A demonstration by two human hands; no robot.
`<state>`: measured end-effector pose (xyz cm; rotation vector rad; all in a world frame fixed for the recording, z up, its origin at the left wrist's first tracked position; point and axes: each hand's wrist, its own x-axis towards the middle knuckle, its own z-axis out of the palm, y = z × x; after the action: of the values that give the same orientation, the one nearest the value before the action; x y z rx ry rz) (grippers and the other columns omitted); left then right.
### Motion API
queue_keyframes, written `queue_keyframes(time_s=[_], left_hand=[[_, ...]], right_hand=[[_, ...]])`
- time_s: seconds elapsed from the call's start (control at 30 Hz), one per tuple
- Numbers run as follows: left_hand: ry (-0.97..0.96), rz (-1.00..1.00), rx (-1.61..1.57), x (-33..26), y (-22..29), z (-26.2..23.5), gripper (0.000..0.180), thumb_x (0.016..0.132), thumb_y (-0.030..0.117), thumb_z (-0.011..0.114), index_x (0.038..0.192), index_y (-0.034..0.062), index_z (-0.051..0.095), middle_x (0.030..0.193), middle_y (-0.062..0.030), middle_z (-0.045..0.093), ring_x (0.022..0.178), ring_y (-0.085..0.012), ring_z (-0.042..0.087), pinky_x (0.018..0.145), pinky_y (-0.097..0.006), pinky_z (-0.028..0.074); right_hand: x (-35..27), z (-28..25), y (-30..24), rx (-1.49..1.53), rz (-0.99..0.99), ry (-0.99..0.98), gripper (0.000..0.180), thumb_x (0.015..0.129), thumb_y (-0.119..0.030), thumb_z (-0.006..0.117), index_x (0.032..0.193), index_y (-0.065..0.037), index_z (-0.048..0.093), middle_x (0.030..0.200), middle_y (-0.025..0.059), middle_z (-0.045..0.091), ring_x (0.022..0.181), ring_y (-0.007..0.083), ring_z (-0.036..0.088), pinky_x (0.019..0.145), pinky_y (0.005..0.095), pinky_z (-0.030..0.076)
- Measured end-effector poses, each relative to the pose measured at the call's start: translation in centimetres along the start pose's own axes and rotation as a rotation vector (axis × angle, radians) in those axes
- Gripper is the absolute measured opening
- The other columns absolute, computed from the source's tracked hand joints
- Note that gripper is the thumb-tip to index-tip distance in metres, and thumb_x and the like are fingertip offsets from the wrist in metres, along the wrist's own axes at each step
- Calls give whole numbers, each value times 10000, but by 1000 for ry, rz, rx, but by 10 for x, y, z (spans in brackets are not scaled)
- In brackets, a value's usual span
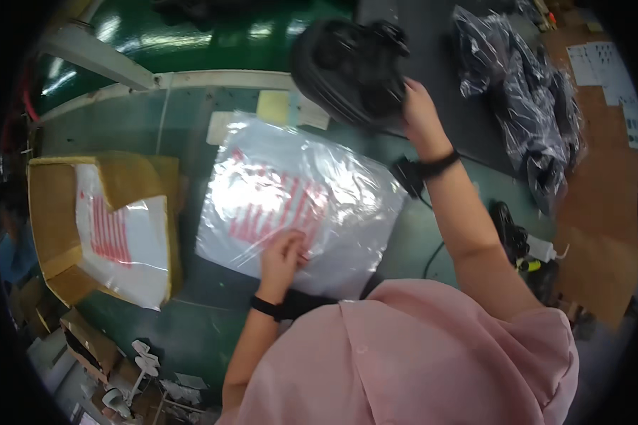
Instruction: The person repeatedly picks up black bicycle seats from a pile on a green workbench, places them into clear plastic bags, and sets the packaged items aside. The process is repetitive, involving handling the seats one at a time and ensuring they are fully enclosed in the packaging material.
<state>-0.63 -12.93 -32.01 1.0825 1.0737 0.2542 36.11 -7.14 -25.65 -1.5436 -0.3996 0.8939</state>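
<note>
Now we are lifting the bulky black bag (351, 67) with our right hand (418, 106) clamped on its edge, while our left hand (283, 255) is pressing flat, fingers apart, on the thin, slippery plastic bag (298, 198).

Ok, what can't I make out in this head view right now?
- Black round item in the right hand: dark and blurred, so its kind is unclear.
- Left hand on the clear plastic bag: glare hides whether it pinches or only presses.
- Bagged pile top right: wrapping and glare hide the contents.
- Cardboard box at left: a bag covers its inside.
</note>
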Motion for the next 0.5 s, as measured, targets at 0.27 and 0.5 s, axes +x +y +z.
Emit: queue_keyframes(time_s=[0.27, 0.5], left_hand=[[30, 693, 842, -23, 39, 78, 410, 808, 187, 680, 1170, 46, 549, 1060, -160, 570, 988, -306, 542, 840, -392, 433], [79, 831, 1139, -21, -5, 136, 482, 730, 233, 731, 1129, 54, 530, 1121, -181, 538, 1016, -346, 517, 811, -390, 428]], right_hand=[[-253, -153, 81, -248, -113, 570, 364, 915, -142, 546, 1199, 69, 460, 1130, 146, 565, 1018, 200, 534, 894, 301, 420], [-366, -155, 104, 3, 414, -13, 445, 908, -173, 599, 1296, -20, 446, 1062, 95, 612, 888, 163, 604, 684, 299, 523]])
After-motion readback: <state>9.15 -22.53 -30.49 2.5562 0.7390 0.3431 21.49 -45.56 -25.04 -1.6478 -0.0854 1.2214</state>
